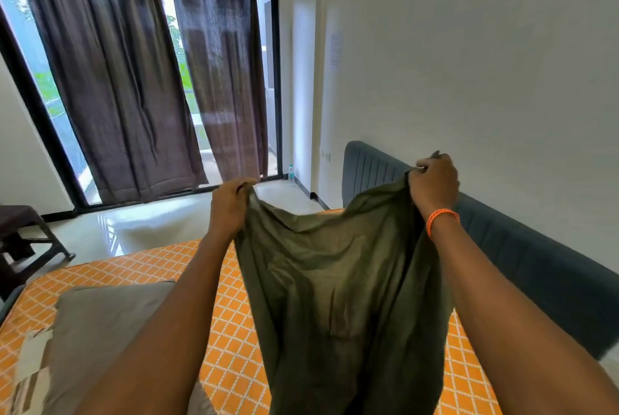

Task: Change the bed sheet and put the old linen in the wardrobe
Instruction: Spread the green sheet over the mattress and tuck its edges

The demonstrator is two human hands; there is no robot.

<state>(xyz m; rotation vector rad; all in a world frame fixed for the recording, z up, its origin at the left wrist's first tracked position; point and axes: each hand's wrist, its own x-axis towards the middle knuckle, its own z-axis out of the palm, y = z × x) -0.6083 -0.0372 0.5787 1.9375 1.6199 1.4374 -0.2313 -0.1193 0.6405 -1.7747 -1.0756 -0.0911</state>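
1. Both my forearms reach out over one orange mattress (234, 347).
2. My left hand (231, 203) and right hand (433, 181) each clench one green sheet (335, 280), hanging above it.
3. One grey pillow (100, 331) lies left.

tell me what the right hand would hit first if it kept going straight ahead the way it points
Probably the headboard, just beyond the right hand that grips the sheet; depth is unclear, so it might pass above it to the wall.

Daylit window (30, 56), floor (140, 223) glare, perhaps soft, edges bowed
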